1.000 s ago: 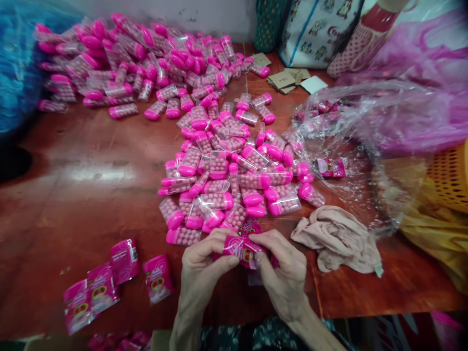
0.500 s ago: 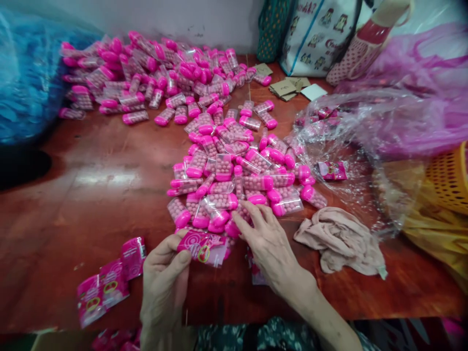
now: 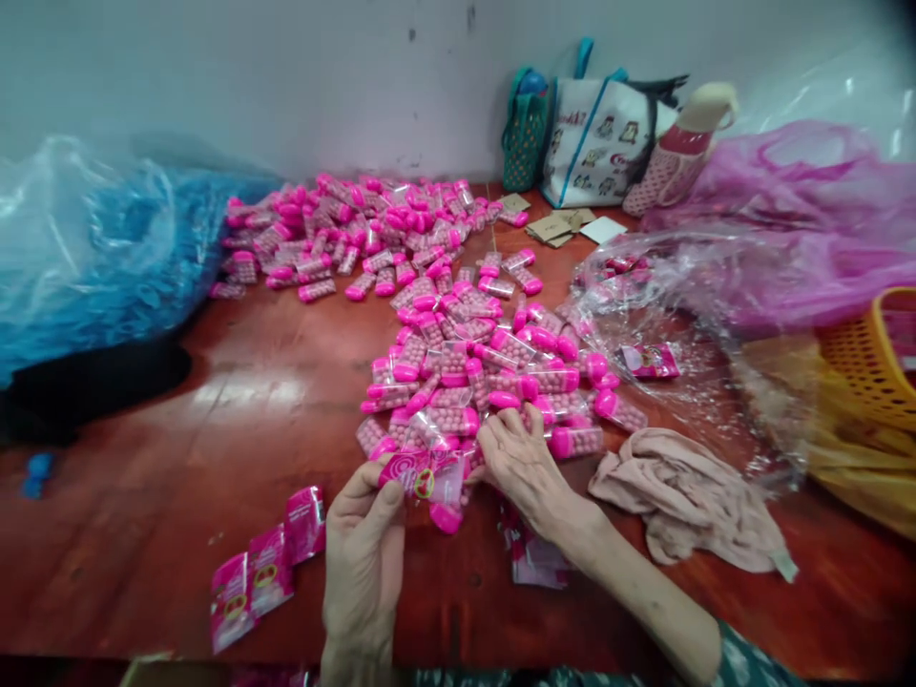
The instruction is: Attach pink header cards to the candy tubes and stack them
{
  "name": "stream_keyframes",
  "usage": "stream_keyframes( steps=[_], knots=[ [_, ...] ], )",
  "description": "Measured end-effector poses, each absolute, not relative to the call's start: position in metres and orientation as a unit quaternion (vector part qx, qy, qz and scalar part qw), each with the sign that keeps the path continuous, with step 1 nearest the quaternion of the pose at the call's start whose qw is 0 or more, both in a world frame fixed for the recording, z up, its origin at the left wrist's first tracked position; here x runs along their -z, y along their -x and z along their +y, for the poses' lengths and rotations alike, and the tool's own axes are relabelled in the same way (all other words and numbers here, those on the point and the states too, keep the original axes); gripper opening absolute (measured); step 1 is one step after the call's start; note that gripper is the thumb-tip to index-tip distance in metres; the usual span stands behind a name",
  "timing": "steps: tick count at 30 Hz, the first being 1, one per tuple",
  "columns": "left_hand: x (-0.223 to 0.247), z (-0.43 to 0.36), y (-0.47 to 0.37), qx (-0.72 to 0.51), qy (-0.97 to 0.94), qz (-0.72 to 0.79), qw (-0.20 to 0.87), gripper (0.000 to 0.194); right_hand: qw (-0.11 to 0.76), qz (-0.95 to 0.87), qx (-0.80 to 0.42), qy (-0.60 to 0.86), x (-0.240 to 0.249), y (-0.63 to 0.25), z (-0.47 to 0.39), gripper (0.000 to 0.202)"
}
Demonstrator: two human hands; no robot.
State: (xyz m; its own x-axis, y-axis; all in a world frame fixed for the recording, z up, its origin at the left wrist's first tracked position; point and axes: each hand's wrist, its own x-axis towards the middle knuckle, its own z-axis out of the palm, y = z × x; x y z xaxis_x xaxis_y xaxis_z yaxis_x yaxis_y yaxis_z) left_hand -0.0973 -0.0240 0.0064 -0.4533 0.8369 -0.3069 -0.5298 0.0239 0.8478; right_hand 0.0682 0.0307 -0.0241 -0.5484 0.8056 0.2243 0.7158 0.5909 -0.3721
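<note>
My left hand (image 3: 368, 544) pinches a pink printed plastic packet (image 3: 415, 474) by its left end, thumb on the front. With its fingers curled, my right hand (image 3: 526, 468) reaches into the near edge of the pile of small clear containers (image 3: 450, 420), which have bright pink caps and pink beads inside. What its fingertips grip is hidden. One container with its pink cap (image 3: 446, 518) toward me lies just below the packet. Flat pink packets (image 3: 533, 558) lie under my right wrist. Three plump pink packets (image 3: 268, 568) rest on the table left of my left hand.
More containers (image 3: 343, 229) are heaped at the back. A clear bag of blue items (image 3: 121, 248) and a black object (image 3: 100, 382) are on the left. At right are a beige cloth (image 3: 687, 496), crumpled clear plastic (image 3: 694, 286), a yellow basket (image 3: 869, 363) and a white bag (image 3: 593, 143).
The view has tilted up and shifted left. My right hand's fingers, spread over the pile before, are now curled into its near edge. My left hand still holds the packet.
</note>
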Motion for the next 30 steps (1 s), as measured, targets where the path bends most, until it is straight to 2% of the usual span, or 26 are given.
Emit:
stream_keyframes(
  steps=[2,6,10,12,22,30],
  knots=[
    [-0.009,-0.022,0.094,-0.685,-0.153,0.513,0.495,0.020,0.218,-0.858,-0.129,0.448,0.023,-0.068,0.031,0.006],
    [-0.013,-0.018,0.085,-0.689,-0.167,0.512,0.485,0.018,0.298,-0.786,-0.176,0.513,0.009,-0.077,0.024,0.015],
    [-0.017,-0.015,0.072,-0.694,-0.186,0.521,0.462,0.018,0.426,-0.582,-0.428,0.546,-0.008,-0.086,0.008,0.022],
    [-0.019,-0.013,0.065,-0.696,-0.191,0.526,0.450,0.019,0.460,-0.499,-0.496,0.542,-0.013,-0.085,0.002,0.025],
    [-0.028,-0.008,0.047,-0.673,-0.225,0.537,0.456,0.021,0.491,-0.414,-0.575,0.507,-0.016,-0.096,-0.006,0.023],
    [-0.027,-0.004,0.045,-0.667,-0.224,0.522,0.482,0.018,0.542,-0.357,-0.514,0.561,-0.023,-0.103,-0.008,0.021]
  ],
)
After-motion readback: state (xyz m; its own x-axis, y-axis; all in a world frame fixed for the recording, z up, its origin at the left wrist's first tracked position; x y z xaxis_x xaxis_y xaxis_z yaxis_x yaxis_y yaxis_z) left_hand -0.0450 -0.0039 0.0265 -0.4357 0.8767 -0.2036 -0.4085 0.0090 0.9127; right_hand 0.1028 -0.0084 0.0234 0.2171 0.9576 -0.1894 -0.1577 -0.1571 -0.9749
